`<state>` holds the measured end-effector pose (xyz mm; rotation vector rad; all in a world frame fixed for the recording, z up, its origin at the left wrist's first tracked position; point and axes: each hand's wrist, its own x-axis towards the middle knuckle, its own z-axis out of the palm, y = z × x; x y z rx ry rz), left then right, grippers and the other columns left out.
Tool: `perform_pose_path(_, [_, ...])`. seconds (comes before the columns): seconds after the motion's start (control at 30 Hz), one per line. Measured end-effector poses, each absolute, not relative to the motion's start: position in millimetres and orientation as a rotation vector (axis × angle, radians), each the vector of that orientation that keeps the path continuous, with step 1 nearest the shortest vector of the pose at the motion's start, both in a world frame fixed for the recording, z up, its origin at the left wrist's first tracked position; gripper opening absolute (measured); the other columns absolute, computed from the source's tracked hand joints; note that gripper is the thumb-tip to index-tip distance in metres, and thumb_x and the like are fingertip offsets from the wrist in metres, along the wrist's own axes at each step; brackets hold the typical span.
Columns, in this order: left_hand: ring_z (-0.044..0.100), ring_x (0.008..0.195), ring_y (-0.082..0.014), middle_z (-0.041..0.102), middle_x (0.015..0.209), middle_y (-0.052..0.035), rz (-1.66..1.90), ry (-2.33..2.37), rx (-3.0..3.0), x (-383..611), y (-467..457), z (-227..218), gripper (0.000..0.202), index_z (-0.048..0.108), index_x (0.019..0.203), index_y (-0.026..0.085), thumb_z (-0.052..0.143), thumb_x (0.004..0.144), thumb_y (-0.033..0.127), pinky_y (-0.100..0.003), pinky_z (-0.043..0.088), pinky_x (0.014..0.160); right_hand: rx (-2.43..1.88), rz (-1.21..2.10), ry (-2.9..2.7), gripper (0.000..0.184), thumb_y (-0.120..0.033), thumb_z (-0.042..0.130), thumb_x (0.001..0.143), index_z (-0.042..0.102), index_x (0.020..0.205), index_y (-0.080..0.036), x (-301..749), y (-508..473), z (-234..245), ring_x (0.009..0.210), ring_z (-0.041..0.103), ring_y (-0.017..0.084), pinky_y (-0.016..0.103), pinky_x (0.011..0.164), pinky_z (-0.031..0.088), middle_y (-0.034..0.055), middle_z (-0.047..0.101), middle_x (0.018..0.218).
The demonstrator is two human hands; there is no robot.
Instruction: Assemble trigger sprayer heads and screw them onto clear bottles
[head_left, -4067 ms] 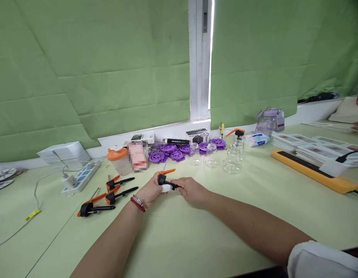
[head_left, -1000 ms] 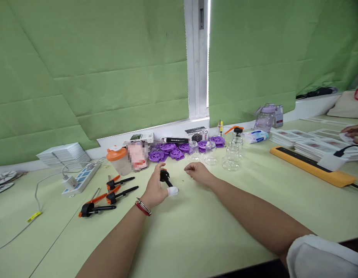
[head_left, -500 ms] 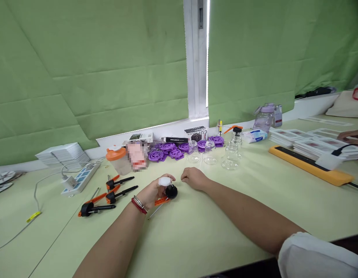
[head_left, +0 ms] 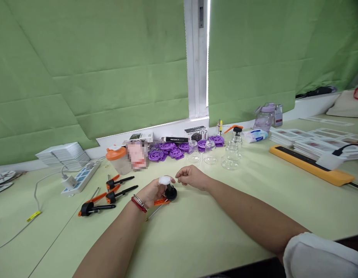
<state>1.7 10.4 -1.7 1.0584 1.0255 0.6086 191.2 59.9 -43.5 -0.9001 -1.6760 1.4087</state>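
Observation:
My left hand (head_left: pixel 153 191) is closed around a black and orange pump head (head_left: pixel 168 194), its black cap turned toward me and its thin tube trailing down onto the table. A white bandage (head_left: pixel 164 180) wraps one fingertip of that hand. My right hand (head_left: pixel 190 177) hovers just to the right of it, fingers loosely curled with nothing in them. Three more black and orange pump heads (head_left: pixel 109 195) lie on the table to the left. Several small clear glass bottles (head_left: pixel 229 154) stand further back.
Purple plastic discs (head_left: pixel 173 150) and small boxes line the window sill. A white power strip (head_left: pixel 79 177) with cable lies left, next to stacked white cards (head_left: pixel 63 153). An orange-lidded cup (head_left: pixel 118 159) stands nearby. A long orange and black bar (head_left: pixel 311 165) and card stacks sit right.
Four seconds ago both hands held the pump head together. My right hand let go and drew aside; my left hand turned the pump head over so its cap faces me.

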Motion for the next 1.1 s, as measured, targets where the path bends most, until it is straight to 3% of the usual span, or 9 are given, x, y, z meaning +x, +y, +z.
perform_pose_path(0.17, [0.057,0.063,-0.0177,0.058,0.073,-0.0026,0.61,0.979,1.03,1.9,13.0,-5.4,0.035,0.057,0.092,0.019,0.056,0.067,0.044,-0.028,0.043,0.056,-0.665,1.607,-1.605,0.027,-0.031,0.072,0.064,0.069,0.082,-0.011,188.8,47.7,-30.1,0.057,0.052,0.009,0.026,0.057,0.043,0.0051,0.066,0.074])
perform_pose_path(0.33, [0.056,0.063,-0.0168,0.057,0.068,-0.0014,0.612,0.975,1.058,3.1,12.6,-4.1,0.034,0.058,0.091,0.019,0.056,0.068,0.043,-0.028,0.043,0.058,-0.638,1.603,-1.605,0.029,-0.035,0.073,0.062,0.068,0.078,-0.011,182.8,43.0,-25.5,0.054,0.049,0.008,0.027,0.057,0.041,0.0017,0.062,0.066])
perform_pose_path(0.53, [0.056,0.063,-0.0167,0.057,0.071,-0.0011,0.624,0.998,1.051,5.1,10.8,-1.2,0.032,0.056,0.087,0.019,0.059,0.065,0.041,-0.028,0.043,0.057,-0.682,1.488,-1.716,0.014,-0.026,0.068,0.064,0.068,0.072,-0.014,176.5,36.2,-18.0,0.054,0.044,0.007,0.024,0.056,0.036,-0.0024,0.058,0.062])
perform_pose_path(0.73, [0.056,0.063,-0.0167,0.057,0.073,-0.0016,0.649,1.012,1.057,5.3,10.8,-1.3,0.039,0.057,0.094,0.019,0.06,0.063,0.042,-0.028,0.044,0.056,-0.715,1.498,-1.685,0.02,-0.026,0.067,0.065,0.07,0.081,-0.013,179.6,37.8,-19.5,0.056,0.045,0.008,0.026,0.058,0.038,0.0,0.06,0.065])
perform_pose_path(0.9, [0.056,0.064,-0.0165,0.059,0.076,-0.0028,0.612,0.952,1.074,2.5,12.4,-3.8,0.031,0.057,0.09,0.019,0.057,0.067,0.04,-0.029,0.044,0.058,-0.69,1.483,-1.774,0.016,-0.023,0.064,0.067,0.069,0.08,-0.014,182.0,40.0,-20.7,0.057,0.048,0.009,0.026,0.06,0.04,-0.0007,0.06,0.065])
perform_pose_path(1.1, [0.053,0.059,-0.0146,0.054,0.069,-0.0001,0.628,0.94,1.046,0.9,14.3,-8.1,0.024,0.054,0.082,0.019,0.058,0.067,0.038,-0.028,0.043,0.055,-0.742,1.151,-1.998,0.01,-0.013,0.057,0.072,0.066,0.074,-0.017,180.1,35.9,-17.7,0.064,0.051,0.011,0.024,0.064,0.041,-0.0007,0.061,0.071])
